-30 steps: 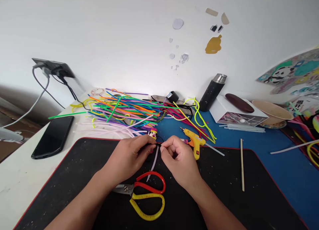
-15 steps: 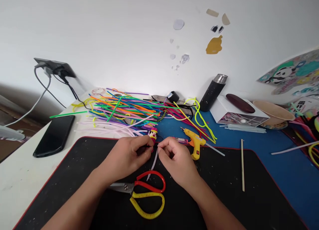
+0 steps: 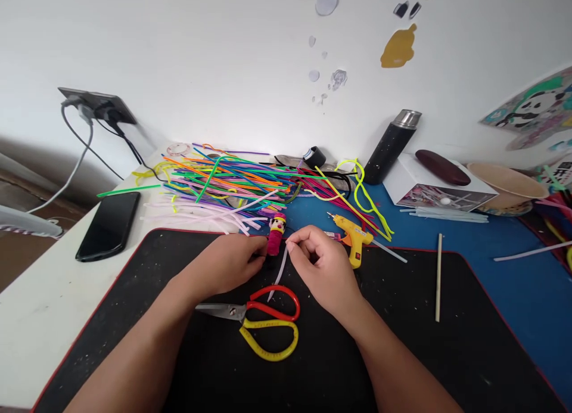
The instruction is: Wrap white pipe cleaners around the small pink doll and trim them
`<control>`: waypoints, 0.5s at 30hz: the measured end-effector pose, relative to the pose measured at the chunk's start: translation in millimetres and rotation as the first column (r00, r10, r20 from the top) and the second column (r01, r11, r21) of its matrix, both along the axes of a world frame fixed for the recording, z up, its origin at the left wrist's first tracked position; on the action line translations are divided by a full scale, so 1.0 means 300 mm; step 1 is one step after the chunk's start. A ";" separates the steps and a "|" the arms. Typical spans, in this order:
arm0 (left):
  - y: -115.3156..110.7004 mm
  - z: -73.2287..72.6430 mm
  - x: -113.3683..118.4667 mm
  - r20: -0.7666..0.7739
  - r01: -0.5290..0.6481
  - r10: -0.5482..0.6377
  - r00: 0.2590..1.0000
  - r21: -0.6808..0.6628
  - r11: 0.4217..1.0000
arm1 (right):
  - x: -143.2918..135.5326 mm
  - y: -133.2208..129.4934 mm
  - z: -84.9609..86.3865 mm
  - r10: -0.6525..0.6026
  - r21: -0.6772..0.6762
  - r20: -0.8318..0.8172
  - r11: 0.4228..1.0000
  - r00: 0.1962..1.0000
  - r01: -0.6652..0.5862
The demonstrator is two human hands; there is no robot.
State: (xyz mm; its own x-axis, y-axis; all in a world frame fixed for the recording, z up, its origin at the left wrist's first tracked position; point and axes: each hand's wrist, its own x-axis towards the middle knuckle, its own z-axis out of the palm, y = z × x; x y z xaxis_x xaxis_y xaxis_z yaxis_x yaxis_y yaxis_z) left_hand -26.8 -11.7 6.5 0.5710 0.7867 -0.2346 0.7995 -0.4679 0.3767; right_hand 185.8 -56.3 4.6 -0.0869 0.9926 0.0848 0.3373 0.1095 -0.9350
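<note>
Since the earlier frame, the left hand (image 3: 239,258) has slid left, so the small red-and-yellow figure (image 3: 276,234) now shows almost whole; the entire view has also tipped down a little. That figure sits at the far edge of the black mat (image 3: 330,365), between the two hands; whether it stands or leans back is unclear. The left fingertips are just beside its lower left side, and whether they touch it, or are closed on anything, cannot be told. On the right hand (image 3: 322,267), thumb and forefinger are drawn together at the far end of a pale strip (image 3: 280,269); whether anything is pinched between them is too small to see.

For fine work like this, a light pinch would probably serve best, with the left fingers steadying the figure low down so it does not tip. The scissors (image 3: 248,325) lie near the strip's near end, so wrists are best kept above them. The yellow glue gun (image 3: 355,240), to the right, also deserves care.
</note>
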 end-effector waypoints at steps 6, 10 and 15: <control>-0.006 -0.009 0.009 0.035 0.016 -0.015 0.999 -0.028 0.999 | 0.000 -0.002 0.001 0.004 0.016 0.010 1.000 1.000 -0.005; -0.012 -0.016 0.018 0.049 0.014 -0.013 0.999 -0.026 1.000 | -0.004 -0.004 0.003 0.018 0.032 0.039 0.999 0.999 -0.020; -0.016 -0.029 0.025 0.068 0.015 -0.014 0.998 -0.004 1.000 | -0.005 -0.006 -0.005 0.025 0.049 0.065 0.998 0.998 -0.028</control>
State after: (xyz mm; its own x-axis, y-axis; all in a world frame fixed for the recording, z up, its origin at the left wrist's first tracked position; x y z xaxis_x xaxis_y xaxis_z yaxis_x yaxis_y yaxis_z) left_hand -19.1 -16.5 -2.2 0.5971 0.7772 -0.1985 0.7652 -0.4776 0.4317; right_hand 184.3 -58.1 3.1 -0.1199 0.9846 0.1276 0.3929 0.1651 -0.9046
